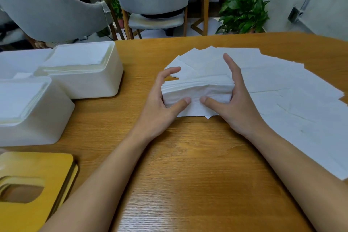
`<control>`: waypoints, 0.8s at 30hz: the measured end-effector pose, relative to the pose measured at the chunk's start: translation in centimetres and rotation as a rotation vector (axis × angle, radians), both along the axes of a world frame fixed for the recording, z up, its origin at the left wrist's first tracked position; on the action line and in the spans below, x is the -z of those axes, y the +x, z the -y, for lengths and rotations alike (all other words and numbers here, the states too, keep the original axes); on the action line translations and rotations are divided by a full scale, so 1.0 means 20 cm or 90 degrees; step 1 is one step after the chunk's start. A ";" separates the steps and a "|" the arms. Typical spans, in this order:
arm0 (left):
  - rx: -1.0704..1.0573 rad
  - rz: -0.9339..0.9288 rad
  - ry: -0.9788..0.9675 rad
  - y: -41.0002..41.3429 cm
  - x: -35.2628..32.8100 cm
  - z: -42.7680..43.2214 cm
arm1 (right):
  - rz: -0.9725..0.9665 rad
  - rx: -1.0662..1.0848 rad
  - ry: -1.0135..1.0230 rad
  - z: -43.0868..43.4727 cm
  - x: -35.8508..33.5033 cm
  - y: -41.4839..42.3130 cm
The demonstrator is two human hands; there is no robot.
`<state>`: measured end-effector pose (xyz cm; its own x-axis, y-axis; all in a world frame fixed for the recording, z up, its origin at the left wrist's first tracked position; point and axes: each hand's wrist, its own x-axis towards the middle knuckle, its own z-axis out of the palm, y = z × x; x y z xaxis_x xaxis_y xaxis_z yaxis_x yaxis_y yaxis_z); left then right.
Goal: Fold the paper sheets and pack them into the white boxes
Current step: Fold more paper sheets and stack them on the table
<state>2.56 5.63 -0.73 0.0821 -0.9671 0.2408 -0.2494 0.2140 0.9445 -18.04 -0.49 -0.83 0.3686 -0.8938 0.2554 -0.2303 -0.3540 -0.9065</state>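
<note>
**Folded stack squared up between both hands**

The stack of folded paper sheets (197, 90) sits between left hand (162, 103) and right hand (233, 103), thumbs pressing its near face, fingers curled round the ends. Likely light, soft, prone to splaying; grip both ends, squeezing inward.

Wooden table (188, 175), white boxes (90, 84) left, paper sheets (282, 90) fanned right, perhaps yellow lids (28, 165)
</note>
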 end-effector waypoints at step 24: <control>-0.133 0.165 0.059 0.73 -0.48 -0.46 | -0.012 -0.141 0.050 -0.25 -0.41 0.55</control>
